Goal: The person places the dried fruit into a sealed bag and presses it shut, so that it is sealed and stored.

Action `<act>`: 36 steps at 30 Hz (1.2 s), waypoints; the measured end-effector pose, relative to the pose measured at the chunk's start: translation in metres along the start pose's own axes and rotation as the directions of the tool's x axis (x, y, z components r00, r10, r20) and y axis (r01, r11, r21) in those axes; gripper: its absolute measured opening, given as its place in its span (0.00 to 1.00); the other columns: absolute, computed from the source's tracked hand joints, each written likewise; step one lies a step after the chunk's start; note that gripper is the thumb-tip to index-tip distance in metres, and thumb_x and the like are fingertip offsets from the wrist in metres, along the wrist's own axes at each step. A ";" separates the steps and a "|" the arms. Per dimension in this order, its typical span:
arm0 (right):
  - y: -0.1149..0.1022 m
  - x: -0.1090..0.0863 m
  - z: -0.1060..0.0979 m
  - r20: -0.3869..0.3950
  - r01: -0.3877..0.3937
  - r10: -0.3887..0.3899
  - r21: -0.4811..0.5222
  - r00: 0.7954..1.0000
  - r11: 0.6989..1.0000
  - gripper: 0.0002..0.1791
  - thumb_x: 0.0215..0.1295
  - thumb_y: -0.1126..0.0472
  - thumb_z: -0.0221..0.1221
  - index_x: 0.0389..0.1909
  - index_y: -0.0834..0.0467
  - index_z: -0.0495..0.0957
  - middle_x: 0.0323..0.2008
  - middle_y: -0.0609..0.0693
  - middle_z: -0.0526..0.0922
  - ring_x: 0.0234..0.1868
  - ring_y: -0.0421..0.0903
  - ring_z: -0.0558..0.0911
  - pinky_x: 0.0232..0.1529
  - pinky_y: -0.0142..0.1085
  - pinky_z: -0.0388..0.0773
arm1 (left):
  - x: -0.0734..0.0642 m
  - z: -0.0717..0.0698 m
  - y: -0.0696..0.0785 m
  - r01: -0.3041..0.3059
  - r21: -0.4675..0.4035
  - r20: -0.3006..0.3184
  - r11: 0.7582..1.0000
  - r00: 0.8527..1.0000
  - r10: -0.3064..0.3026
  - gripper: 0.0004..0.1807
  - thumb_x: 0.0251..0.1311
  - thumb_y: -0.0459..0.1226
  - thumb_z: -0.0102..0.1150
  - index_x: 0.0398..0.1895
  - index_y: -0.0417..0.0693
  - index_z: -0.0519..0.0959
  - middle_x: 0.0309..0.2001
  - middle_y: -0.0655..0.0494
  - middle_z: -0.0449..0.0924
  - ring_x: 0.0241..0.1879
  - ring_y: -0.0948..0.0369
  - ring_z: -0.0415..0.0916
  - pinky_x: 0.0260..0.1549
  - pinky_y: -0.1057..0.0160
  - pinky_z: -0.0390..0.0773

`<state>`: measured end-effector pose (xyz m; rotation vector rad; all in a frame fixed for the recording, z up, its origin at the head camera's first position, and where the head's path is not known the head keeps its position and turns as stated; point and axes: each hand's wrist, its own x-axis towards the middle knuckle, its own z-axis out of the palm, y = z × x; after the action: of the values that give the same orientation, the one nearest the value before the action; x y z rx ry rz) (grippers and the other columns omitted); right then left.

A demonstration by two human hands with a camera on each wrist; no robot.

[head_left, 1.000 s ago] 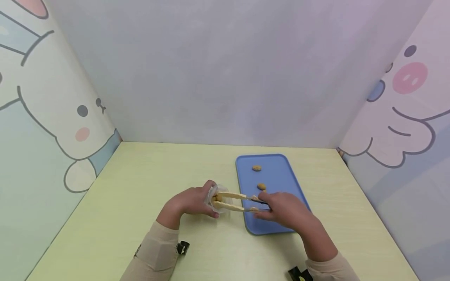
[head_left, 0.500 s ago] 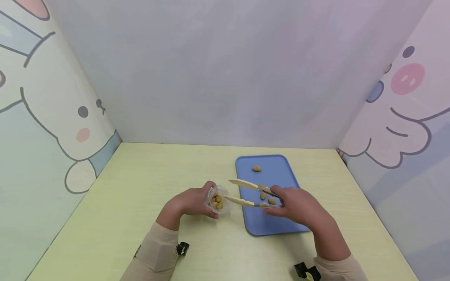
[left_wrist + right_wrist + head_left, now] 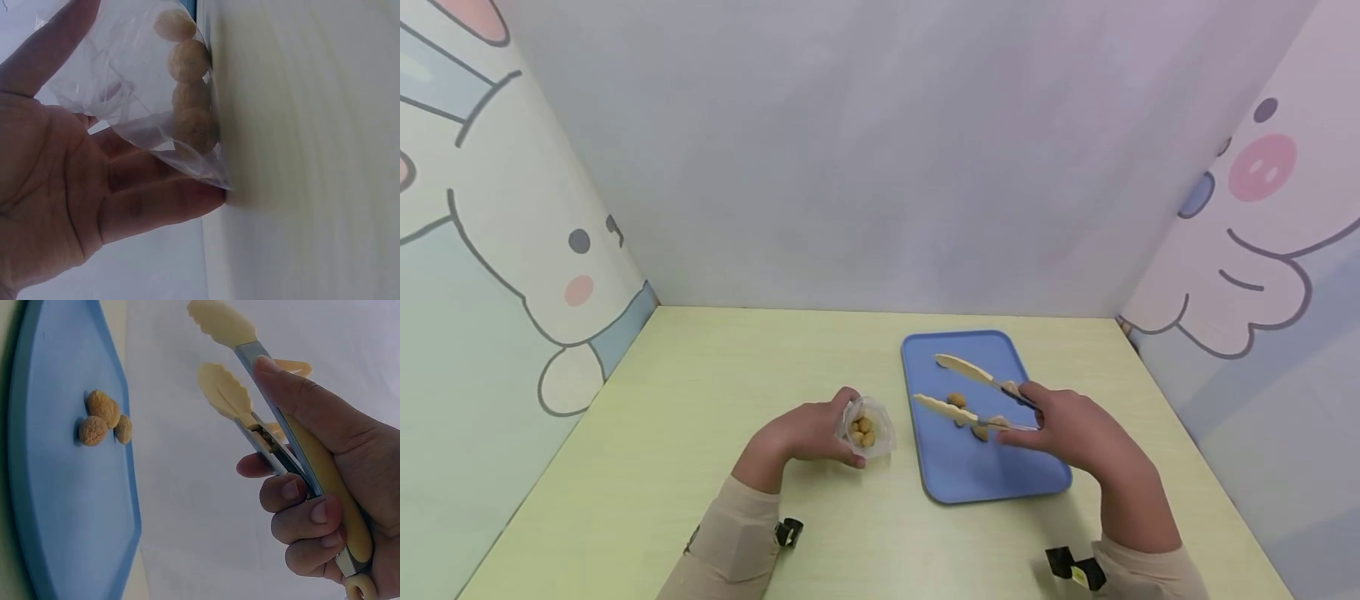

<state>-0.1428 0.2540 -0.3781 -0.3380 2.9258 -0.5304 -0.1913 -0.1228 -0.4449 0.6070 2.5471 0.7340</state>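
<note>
My left hand (image 3: 812, 429) holds a clear plastic bag (image 3: 884, 433) by its mouth, low over the table. Several tan, wrinkled walnuts (image 3: 189, 60) are stacked inside, against the side nearest the tabletop in the left wrist view. My right hand (image 3: 1075, 429) grips a pair of kitchen tongs (image 3: 942, 407) with cream scalloped tips and metal arms. Spread apart, the tips hover above the blue tray (image 3: 992, 483) with nothing between them. Beneath, a small cluster of walnuts (image 3: 103, 409) lies on the tray, partly hidden by the tongs in the head view.
Left of the tray stretches the pale wooden table (image 3: 737, 358). A grey-white wall (image 3: 880, 167) closes off the back, and side panels with cartoon animals (image 3: 497, 250) stand left and right. The tray's raised rim faces the bag.
The tongs were down in the bag's mouth; my right hand has drawn them out and rightward over the tray, tips spreading. My left hand and the bag stay almost still.
</note>
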 end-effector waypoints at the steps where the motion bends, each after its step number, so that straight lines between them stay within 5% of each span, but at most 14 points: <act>1: 0.002 0.000 -0.001 0.004 -0.013 0.013 0.000 1.000 1.000 0.35 0.49 0.28 0.64 0.42 0.52 0.70 0.19 0.46 0.64 0.20 0.42 0.65 0.22 0.37 0.61 | 0.000 0.000 0.000 -0.001 0.001 0.001 1.000 1.000 0.001 0.48 0.41 0.59 0.76 0.63 0.59 0.58 0.39 0.57 0.74 0.36 0.59 0.73 0.40 0.56 0.72; 18: 0.034 -0.012 -0.015 0.161 -0.120 0.129 -0.064 0.978 0.991 0.33 0.48 0.32 0.68 0.43 0.54 0.73 0.30 0.46 0.77 0.32 0.45 0.74 0.32 0.42 0.68 | 0.000 0.000 -0.004 -0.002 -0.005 -0.006 1.000 1.000 0.002 0.49 0.41 0.60 0.75 0.62 0.59 0.58 0.39 0.57 0.74 0.35 0.59 0.73 0.39 0.55 0.72; 25: 0.038 -0.012 -0.017 0.230 -0.180 0.185 -0.043 0.956 0.983 0.42 0.46 0.34 0.70 0.56 0.57 0.73 0.43 0.54 0.81 0.40 0.51 0.79 0.35 0.47 0.74 | -0.001 -0.001 -0.002 0.000 -0.004 -0.005 1.000 1.000 0.000 0.48 0.42 0.59 0.75 0.63 0.59 0.57 0.39 0.56 0.74 0.35 0.58 0.72 0.39 0.55 0.72; 31: 0.045 -0.010 -0.013 0.250 -0.197 0.199 -0.037 0.947 0.980 0.35 0.45 0.36 0.72 0.47 0.55 0.74 0.40 0.51 0.79 0.34 0.48 0.77 0.31 0.44 0.71 | 0.000 -0.002 0.001 0.006 -0.007 -0.001 1.000 1.000 -0.006 0.48 0.41 0.58 0.76 0.62 0.58 0.58 0.38 0.56 0.74 0.34 0.58 0.72 0.38 0.55 0.71; 36: 0.049 -0.010 -0.013 0.278 -0.221 0.219 -0.025 0.935 0.975 0.36 0.46 0.38 0.72 0.50 0.56 0.74 0.36 0.50 0.77 0.29 0.47 0.76 0.29 0.42 0.70 | 0.000 -0.002 0.001 0.014 -0.008 0.000 1.000 1.000 -0.014 0.48 0.41 0.58 0.76 0.62 0.59 0.58 0.38 0.56 0.73 0.35 0.58 0.72 0.38 0.55 0.71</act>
<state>-0.1448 0.3052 -0.3830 -0.0724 2.6411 -0.4207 -0.1921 -0.1224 -0.4424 0.5856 2.5441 0.7391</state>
